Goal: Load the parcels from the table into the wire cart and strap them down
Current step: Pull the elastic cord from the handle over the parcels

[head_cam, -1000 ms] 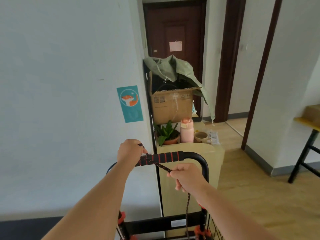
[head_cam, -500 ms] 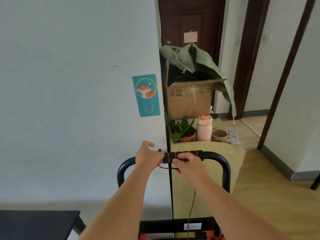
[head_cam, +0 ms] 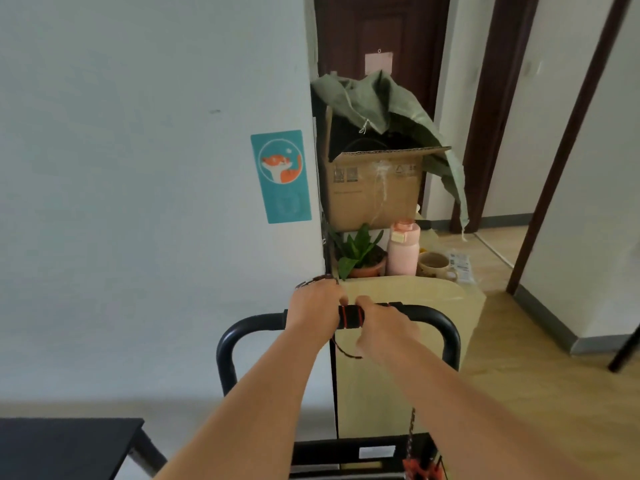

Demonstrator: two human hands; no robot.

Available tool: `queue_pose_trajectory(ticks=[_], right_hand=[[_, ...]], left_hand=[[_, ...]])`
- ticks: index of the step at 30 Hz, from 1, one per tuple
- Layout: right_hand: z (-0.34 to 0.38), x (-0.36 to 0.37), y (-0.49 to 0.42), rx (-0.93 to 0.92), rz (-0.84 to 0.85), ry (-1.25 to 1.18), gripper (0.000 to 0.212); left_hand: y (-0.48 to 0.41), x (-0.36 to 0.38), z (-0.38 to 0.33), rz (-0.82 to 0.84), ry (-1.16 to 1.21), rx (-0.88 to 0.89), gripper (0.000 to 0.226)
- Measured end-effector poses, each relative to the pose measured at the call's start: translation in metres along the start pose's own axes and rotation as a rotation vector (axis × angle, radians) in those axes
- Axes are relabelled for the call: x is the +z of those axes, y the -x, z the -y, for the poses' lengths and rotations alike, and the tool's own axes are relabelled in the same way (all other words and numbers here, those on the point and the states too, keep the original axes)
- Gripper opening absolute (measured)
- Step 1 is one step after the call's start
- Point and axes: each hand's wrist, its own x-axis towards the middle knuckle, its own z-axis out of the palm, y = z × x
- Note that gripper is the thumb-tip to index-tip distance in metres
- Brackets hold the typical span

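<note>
Two hands [head_cam: 313, 306] [head_cam: 384, 327] around ribbed foam grip [head_cam: 350, 317]

Both my bare forearms reach forward and converge. My left grip [head_cam: 313, 306] curls over the cart handle [head_cam: 437, 317], knuckles up; my right grip [head_cam: 384, 327] wraps the same bar just beside it, thumb on top.

No wording reads clearly: the teal wall sticker [head_cam: 280, 176] shows a fox emblem; the cardboard box [head_cam: 374, 188] carries blurred printed marks.
</note>
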Motion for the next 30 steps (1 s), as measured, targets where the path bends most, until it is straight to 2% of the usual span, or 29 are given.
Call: queue_pose_trajectory(ticks=[4,7,9,12,15,19,24,27,30], right_hand=[[-0.004,0.008,0.001,0.018,0.024,0.04,0.076],[-0.009,0.011,0.004,0.011,0.045,-0.034,0.084],[-0.015,0.012,0.013,0.015,0.061,-0.237,0.075],[-0.033,0.014,0.029,0.067,0.131,-0.545,0.037],[-0.047,0.0,0.054,0.158,0.208,-0.801,0.034],[-0.066,-0.031,0.088,0.117,0.116,-0.849,0.025],[-0.071,-0.073,0.114,0.078,-0.034,-0.885,0.019],[-0.071,-0.1,0.129,0.084,-0.111,-0.863,0.013],[-0.078,-0.129,0.15,0.066,-0.211,-0.854,0.01]], left_hand=[[-0.002,-0.005,-0.017,-0.18,0.205,-0.002,0.035],[0.004,-0.018,-0.023,-0.287,0.3,-0.005,0.036],[0.01,-0.027,-0.021,-0.306,0.38,-0.062,0.037],[0.025,-0.031,-0.015,-0.284,0.466,-0.164,0.03],[0.045,-0.028,-0.018,-0.282,0.595,-0.244,0.023],[0.077,-0.023,-0.024,-0.277,0.681,-0.369,0.029],[0.11,-0.025,-0.046,-0.141,0.585,-0.335,0.034],[0.116,-0.035,-0.067,-0.091,0.496,-0.311,0.028],[0.119,-0.053,-0.093,-0.081,0.542,-0.294,0.021]])
